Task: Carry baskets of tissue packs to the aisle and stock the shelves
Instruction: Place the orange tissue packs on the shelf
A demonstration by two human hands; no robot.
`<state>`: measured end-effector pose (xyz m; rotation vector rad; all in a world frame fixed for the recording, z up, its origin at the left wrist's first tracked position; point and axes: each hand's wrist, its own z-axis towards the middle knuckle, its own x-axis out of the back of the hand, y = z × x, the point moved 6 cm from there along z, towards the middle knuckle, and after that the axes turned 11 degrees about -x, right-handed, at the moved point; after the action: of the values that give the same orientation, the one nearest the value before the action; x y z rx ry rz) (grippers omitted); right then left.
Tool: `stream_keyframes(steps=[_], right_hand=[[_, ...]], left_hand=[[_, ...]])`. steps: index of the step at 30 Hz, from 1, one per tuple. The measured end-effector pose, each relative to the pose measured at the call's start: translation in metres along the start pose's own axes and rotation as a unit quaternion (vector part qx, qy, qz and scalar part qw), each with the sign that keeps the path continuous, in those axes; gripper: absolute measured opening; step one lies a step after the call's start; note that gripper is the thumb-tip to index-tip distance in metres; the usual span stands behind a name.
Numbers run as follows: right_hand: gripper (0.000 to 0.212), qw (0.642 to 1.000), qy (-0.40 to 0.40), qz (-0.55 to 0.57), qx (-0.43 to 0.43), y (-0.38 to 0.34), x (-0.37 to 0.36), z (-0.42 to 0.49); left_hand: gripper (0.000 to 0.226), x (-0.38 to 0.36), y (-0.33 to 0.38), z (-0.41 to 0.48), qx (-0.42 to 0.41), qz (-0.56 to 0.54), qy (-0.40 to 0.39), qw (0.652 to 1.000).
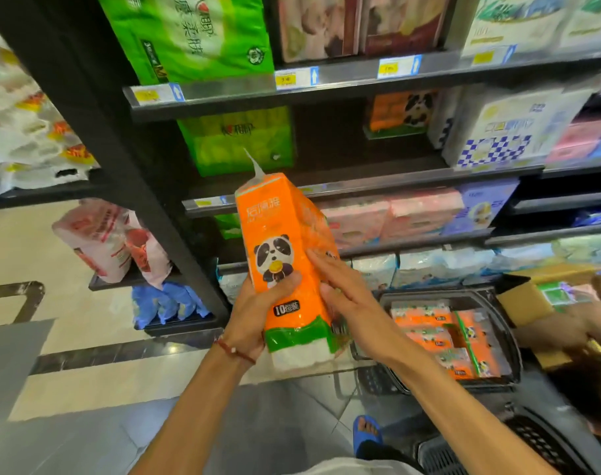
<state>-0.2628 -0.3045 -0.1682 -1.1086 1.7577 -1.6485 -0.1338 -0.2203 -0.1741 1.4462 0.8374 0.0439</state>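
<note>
Our left grip [254,313] is closed on the pack [275,228]: the thumb lies across its orange front just below the panda, and the fingers go behind, out of sight. We judge this low hold is there to carry the weight while the top stays free to lead into a shelf. Our right grip [347,296] is not closed. Its fingers lie straight and spread against the right side of the pack, likely to steady it and keep it from twisting. The pack stands nearly upright between them, tilted a little left, held in the air in front of the shelves and above the floor.

Down to the right, the basket [514,351] sits on the floor with more orange packs [425,323] lying flat in it, close enough to reach without stepping.

Farther off and to the right, a matching panda pack [401,111] stands on the middle shelf [343,173], with a dark gap between it and a green pack [240,142]. That gap looks to us like the place for this one.
</note>
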Motion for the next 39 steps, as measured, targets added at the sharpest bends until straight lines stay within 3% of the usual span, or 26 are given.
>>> stream_keyframes(steps=[2,5,10,13,15,20,24,26,28,30,33,36,39], right_hand=[[0.048,0.999,-0.002,-0.047,0.022,-0.002,0.001,-0.003],[0.042,1.0,-0.01,0.005,0.001,0.002,0.01,-0.005],[0.037,0.984,0.168,0.027,-0.053,0.011,0.054,-0.007],[0.026,0.966,0.078,0.2,-0.145,0.025,0.062,-0.001],[0.036,0.937,0.028,0.283,-0.205,0.033,0.061,-0.003],[0.044,0.95,0.031,0.243,-0.191,0.042,0.063,-0.003],[0.042,0.944,0.085,0.268,-0.173,0.045,0.07,-0.007],[0.046,0.947,0.119,0.251,-0.162,0.046,0.079,-0.009],[0.048,0.953,0.132,0.227,-0.154,0.044,0.082,-0.01],[0.047,0.956,0.144,0.209,-0.146,0.043,0.087,-0.007],[0.051,0.961,0.146,0.19,-0.139,0.043,0.099,0.004],[0.07,0.957,0.14,0.207,-0.151,0.047,0.122,0.02],[0.051,0.959,0.13,0.209,-0.139,0.048,0.147,0.044]], left_hand=[[0.1,0.006,-0.003,-0.003,0.012,-0.024,-0.005,1.0],[0.102,0.013,-0.01,-0.009,0.033,-0.065,-0.012,0.997],[0.108,0.026,-0.013,-0.02,0.061,-0.108,-0.02,0.992],[0.108,0.032,-0.01,-0.026,0.064,-0.122,-0.022,0.99],[0.091,0.033,-0.007,-0.027,0.063,-0.121,-0.038,0.99],[0.075,0.041,-0.001,-0.026,0.049,-0.115,-0.029,0.992],[0.097,0.059,0.006,-0.007,0.01,-0.099,-0.03,0.995],[0.09,0.063,0.006,0.005,-0.008,-0.083,-0.047,0.995],[0.087,0.058,-0.001,0.014,0.005,-0.057,-0.055,0.997],[0.098,0.05,-0.009,0.023,0.042,-0.003,-0.027,0.999],[0.07,0.035,-0.016,0.044,0.051,0.078,-0.019,0.995],[0.047,0.028,-0.021,0.078,0.062,0.05,-0.004,0.997],[0.046,0.021,-0.025,0.122,0.064,0.044,0.003,0.997]])
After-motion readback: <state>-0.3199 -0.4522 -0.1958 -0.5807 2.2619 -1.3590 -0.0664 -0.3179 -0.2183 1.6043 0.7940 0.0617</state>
